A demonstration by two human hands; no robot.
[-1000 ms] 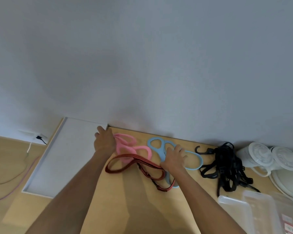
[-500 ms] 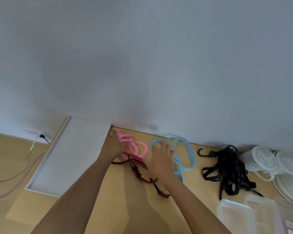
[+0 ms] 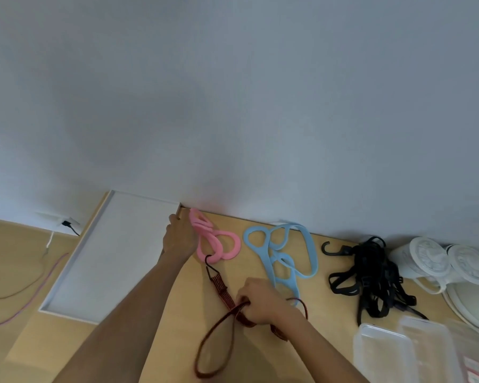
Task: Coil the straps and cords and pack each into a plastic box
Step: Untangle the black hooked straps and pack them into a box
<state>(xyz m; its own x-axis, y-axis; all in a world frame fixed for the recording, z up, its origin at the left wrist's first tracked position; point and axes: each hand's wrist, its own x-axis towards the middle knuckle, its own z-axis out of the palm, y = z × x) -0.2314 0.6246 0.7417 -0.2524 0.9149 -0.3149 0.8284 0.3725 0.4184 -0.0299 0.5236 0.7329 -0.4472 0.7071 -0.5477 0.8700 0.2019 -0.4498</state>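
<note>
Red cord: the red cord (image 3: pixel 221 289) lies on the counter (image 3: pixel 324 308), near its front and between the two arms. Its black hook sits at the edge of the pink strap (image 3: pixel 216 244). From there it runs back to the right hand, then drops in a long slack loop toward the person.
Right grip: the right hand (image 3: pixel 260 302) is clenched round the red cord, with several turns gathered in the fist.
Left grip: the left hand (image 3: pixel 179 240) rests at the far end of the pink strap beside the white panel (image 3: pixel 114 252). I cannot tell whether it grasps the strap or only presses on it.
Step in hand: probably coiling the first cord, with nothing boxed yet.
Next move: likely free the hook from the pink strap, wind in the slack loop, and keep the bundle tight enough to fit a box.
Count, cords and straps: one red cord, one pink strap, one blue strap (image 3: pixel 285 254), and one black tangle (image 3: pixel 371 277) whose number of straps cannot be told.
Count, boxes: two clear plastic boxes (image 3: pixel 385 352), both empty, at the right front.
Count, other: two white round-faced units (image 3: pixel 426 257) at the far right.
</note>
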